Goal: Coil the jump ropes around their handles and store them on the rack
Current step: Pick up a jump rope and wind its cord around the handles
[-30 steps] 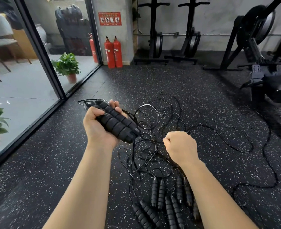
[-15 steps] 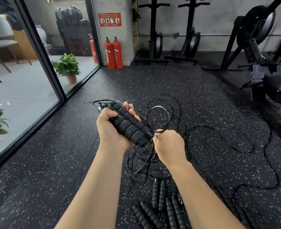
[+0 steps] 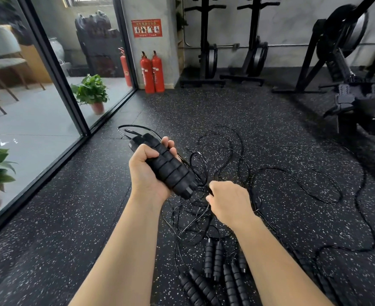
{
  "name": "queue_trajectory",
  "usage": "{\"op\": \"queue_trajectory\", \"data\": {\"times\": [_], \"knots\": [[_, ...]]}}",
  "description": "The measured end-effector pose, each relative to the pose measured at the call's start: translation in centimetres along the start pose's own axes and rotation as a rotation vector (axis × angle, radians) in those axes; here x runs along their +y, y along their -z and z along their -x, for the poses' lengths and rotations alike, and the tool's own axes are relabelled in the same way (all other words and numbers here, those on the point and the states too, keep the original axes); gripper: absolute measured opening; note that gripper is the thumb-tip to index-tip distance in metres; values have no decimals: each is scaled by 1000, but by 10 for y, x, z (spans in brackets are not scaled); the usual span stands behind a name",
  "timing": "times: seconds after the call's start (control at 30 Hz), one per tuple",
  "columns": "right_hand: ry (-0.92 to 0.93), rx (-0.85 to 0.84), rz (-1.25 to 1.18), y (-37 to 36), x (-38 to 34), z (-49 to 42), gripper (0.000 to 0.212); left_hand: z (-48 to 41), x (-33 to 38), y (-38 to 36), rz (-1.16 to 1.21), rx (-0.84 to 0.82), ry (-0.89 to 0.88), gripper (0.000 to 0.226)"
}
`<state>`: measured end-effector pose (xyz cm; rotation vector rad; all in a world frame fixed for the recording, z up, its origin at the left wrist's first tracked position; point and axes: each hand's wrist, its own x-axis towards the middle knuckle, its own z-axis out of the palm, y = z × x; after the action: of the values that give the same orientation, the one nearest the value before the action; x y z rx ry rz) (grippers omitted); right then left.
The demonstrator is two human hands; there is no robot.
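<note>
My left hand (image 3: 145, 173) grips a pair of black ribbed jump rope handles (image 3: 171, 171) held side by side, angled down to the right. My right hand (image 3: 228, 202) sits just right of the handles' lower ends, fingers curled round the thin black cord (image 3: 201, 164) that loops up from them. The cord trails into a tangle of black ropes (image 3: 244, 173) spread on the floor. Several more pairs of black handles (image 3: 213, 266) lie on the floor between my forearms.
Speckled black rubber floor (image 3: 71, 217) all around. A glass wall with a black frame (image 3: 56, 69) runs along the left, potted plants (image 3: 91, 91) behind it. Two red fire extinguishers (image 3: 152, 71) stand at the pillar. Black weight racks (image 3: 206, 45) and a rowing machine (image 3: 359, 100) stand at the back and right.
My left hand brought the handles right and closer to my right hand. My right hand rose from the floor tangle to the handle ends and took hold of the cord.
</note>
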<state>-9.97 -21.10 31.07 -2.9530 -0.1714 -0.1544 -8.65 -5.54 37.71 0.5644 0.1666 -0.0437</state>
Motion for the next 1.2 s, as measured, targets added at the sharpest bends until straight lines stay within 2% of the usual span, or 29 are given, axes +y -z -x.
{"op": "queue_trajectory", "data": {"times": [0.1,0.17,0.23,0.4,0.57,0.77,0.9,1.03,1.2], "knots": [[30,56,-167,4,2,1,22,-3,3,5,33,-14,-24,50],[55,134,-184,8,3,1,32,-6,7,7,58,16,-46,45],[75,194,-144,10,4,1,30,-6,9,8,90,37,-64,37],[101,113,-154,8,-7,5,22,-6,5,6,71,-6,-30,45],[119,135,-91,8,-13,6,28,-5,0,2,30,22,-7,38],[89,-3,-100,7,-10,3,25,-3,-7,3,-91,90,-25,28],[88,112,-141,8,-9,2,23,-6,1,7,-94,52,-39,32],[29,217,-262,9,-4,0,19,-8,3,9,-92,11,1,53],[-52,117,-588,18,-2,-2,9,-7,0,6,-66,-10,34,55]]}}
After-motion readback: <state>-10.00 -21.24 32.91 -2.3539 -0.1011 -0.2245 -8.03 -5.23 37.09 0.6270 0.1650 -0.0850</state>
